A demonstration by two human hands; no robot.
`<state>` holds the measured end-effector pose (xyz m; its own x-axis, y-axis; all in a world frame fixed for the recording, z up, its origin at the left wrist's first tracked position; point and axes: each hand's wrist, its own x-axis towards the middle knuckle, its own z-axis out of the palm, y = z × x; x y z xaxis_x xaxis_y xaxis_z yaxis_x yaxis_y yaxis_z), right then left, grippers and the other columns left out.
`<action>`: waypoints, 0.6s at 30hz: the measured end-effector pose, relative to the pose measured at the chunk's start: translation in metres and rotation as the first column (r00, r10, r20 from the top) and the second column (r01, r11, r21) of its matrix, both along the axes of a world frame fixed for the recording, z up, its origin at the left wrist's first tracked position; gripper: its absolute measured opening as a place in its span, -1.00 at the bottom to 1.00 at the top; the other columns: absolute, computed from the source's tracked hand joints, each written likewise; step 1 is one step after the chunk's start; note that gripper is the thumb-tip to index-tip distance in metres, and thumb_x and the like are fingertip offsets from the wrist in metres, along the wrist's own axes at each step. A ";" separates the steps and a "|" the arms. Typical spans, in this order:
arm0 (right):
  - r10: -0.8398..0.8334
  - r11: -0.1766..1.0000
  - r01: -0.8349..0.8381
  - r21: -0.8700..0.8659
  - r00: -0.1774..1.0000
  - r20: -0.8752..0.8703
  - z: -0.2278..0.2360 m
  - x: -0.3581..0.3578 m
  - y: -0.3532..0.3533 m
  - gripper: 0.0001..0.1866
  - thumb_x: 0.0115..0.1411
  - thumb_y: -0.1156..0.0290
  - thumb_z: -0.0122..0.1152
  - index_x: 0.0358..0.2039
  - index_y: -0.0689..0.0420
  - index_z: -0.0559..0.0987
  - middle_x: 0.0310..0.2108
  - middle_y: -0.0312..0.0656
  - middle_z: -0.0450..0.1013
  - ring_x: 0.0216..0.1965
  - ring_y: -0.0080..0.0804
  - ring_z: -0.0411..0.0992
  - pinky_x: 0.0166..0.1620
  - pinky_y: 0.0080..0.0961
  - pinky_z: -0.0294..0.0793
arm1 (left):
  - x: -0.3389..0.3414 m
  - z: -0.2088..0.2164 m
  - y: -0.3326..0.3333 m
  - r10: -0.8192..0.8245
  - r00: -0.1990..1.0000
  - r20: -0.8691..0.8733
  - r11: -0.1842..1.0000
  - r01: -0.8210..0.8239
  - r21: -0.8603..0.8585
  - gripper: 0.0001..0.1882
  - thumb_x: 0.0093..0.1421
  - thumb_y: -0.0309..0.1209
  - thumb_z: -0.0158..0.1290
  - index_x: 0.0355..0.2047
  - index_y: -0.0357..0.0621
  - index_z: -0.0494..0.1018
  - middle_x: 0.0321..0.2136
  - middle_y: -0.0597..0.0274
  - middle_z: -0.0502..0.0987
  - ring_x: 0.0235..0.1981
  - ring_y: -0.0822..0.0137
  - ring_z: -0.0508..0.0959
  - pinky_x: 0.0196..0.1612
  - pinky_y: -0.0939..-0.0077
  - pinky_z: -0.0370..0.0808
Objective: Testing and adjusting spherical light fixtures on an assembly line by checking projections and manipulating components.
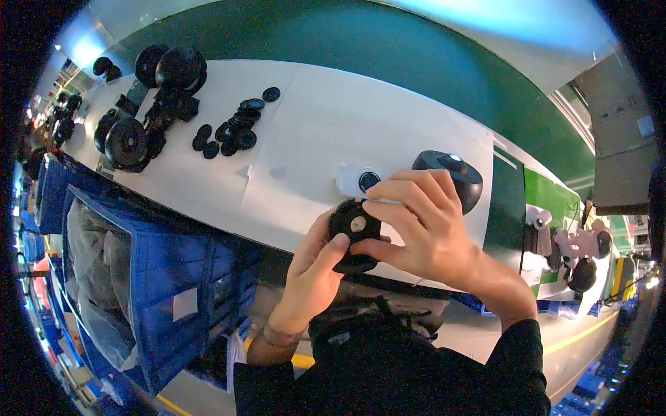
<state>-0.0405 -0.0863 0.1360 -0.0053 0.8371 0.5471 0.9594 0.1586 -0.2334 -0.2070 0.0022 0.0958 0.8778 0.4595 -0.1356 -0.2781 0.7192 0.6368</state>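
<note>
Between my two hands, over the near edge of the white worktable, is a black round part (356, 225) with a pale disc at its centre. My left hand (313, 265) grips it from the left, thumb pressed on its face. From the right, my right hand (420, 226) holds its rim, with the thumb along the lower side and bent fingers at the top. Just beyond them a small black ring (369, 182) lies on a white piece (348, 179). A large black dome-shaped part (458, 182) stands right of that, partly behind my right hand.
Several small black discs (239, 128) lie on the table's left part. Bigger black round parts (127, 143) are piled farther left. Below the table edge stands a blue crate (163, 277) with bagged contents. White and black parts (579, 243) sit on a green mat at right.
</note>
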 end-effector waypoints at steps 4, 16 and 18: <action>-0.006 1.000 0.007 -0.018 1.000 0.009 0.002 -0.002 0.000 -0.39 -0.29 0.17 0.55 -0.18 0.08 0.53 -0.16 -0.25 0.48 -0.16 -0.25 0.46 -0.14 -0.34 0.33 | 0.000 -0.006 -0.001 0.039 0.995 -0.086 0.998 -0.035 0.047 -0.58 0.36 -0.48 -0.21 0.20 -0.32 0.17 0.03 0.04 0.40 0.05 0.16 0.47 0.11 0.24 0.45; -0.413 0.899 0.439 0.011 0.854 -0.316 0.011 0.063 -0.070 -0.52 -0.06 0.30 0.49 -0.12 0.15 0.57 -0.06 -0.05 0.48 0.00 -0.14 0.44 0.08 -0.29 0.39 | 0.037 -0.040 0.049 0.078 0.923 -0.376 0.895 0.101 0.434 -0.66 0.30 -0.42 0.00 0.02 -0.37 0.36 -0.24 0.05 0.57 -0.22 0.34 0.60 -0.22 0.51 0.58; -0.440 0.896 0.439 -0.070 0.850 -0.292 -0.005 0.085 -0.091 -0.37 -0.05 0.25 0.49 0.03 0.16 0.49 0.07 -0.01 0.42 0.12 -0.10 0.37 0.14 -0.28 0.35 | 0.061 -0.044 0.058 -0.104 0.916 -0.387 0.858 0.279 0.431 -0.68 0.27 -0.44 0.01 -0.01 -0.37 0.45 -0.25 0.09 0.58 -0.19 0.40 0.58 -0.19 0.54 0.55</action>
